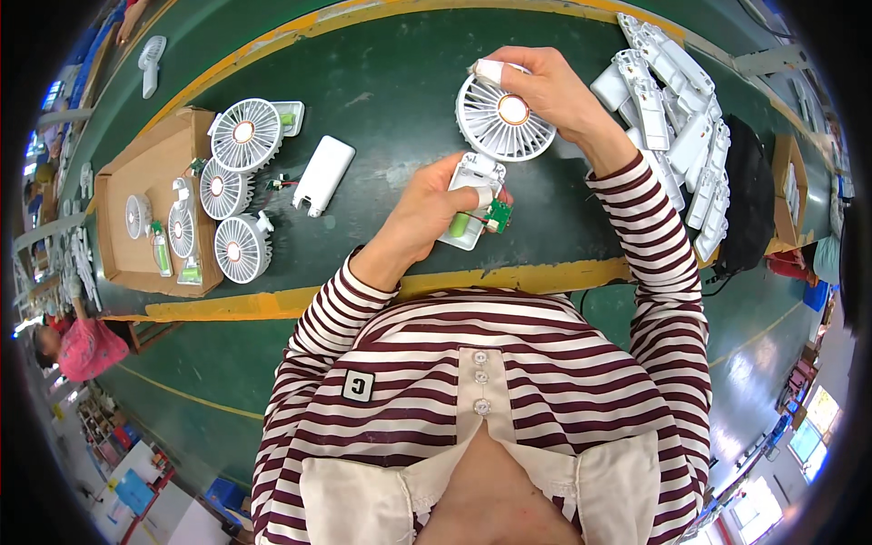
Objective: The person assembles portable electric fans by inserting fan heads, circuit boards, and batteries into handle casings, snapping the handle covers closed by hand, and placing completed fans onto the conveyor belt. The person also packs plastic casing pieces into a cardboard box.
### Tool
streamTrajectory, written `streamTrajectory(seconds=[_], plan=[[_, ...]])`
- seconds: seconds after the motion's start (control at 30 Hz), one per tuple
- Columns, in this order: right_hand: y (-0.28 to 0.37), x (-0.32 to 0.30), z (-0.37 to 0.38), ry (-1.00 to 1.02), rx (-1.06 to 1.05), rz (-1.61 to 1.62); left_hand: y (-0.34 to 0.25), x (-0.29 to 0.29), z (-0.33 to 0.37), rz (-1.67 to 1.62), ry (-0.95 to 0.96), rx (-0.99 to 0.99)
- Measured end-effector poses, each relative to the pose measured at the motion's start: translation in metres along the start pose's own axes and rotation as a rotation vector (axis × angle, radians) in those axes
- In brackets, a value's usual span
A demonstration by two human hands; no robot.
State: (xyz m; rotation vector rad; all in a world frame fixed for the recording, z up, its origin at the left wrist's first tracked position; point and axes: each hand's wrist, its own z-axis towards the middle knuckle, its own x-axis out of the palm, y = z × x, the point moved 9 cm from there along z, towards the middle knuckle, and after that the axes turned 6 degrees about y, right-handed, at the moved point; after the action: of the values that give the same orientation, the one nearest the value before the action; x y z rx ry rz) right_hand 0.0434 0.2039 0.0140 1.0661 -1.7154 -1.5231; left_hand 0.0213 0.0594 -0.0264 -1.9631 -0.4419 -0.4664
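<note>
One fan (495,123) is in hand, over the table (391,82) just in front of the person. The left hand (427,200) closes around its handle, thumb laid across it by one battery (460,224) and one green circuit board (499,215); the right hand (554,86) pinches the head's far rim, fingers nearly together. Three fans (243,150) cluster at the edge of one cardboard box (150,168), with two inside it. One loose shell (324,175) lies nearby; the shells (668,109) heaped rightward overlap too much to count. The held fan points head-away, its long axis slanting slightly right, grille facing up.
</note>
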Motion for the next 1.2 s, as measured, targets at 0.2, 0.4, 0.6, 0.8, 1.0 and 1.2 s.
streamTrajectory(seconds=[0.2, 0.4, 0.6, 0.8, 1.0, 1.2], plan=[[-0.012, 0.000, 0.004, -0.007, 0.005, -0.082, 0.000, -0.008, 0.006, 0.127, -0.092, 0.110], [0.007, -0.009, -0.015, -0.263, -0.285, -0.230, -0.011, -0.020, 0.000, 0.102, -0.216, 0.180], [0.030, 0.042, -0.115, -0.440, -0.653, -0.794, -0.013, -0.040, 0.005, -0.142, -0.310, 0.145], [0.039, 0.061, -0.108, -0.455, -0.802, -0.829, -0.004, -0.037, 0.004, -0.094, -0.426, 0.125], [0.050, 0.074, -0.088, -0.145, -0.751, -0.943, -0.005, -0.026, 0.001, -0.128, -0.312, 0.061], [0.058, 0.074, -0.084, -0.221, -0.814, -0.930, 0.000, -0.020, 0.001, -0.244, -0.180, -0.002]])
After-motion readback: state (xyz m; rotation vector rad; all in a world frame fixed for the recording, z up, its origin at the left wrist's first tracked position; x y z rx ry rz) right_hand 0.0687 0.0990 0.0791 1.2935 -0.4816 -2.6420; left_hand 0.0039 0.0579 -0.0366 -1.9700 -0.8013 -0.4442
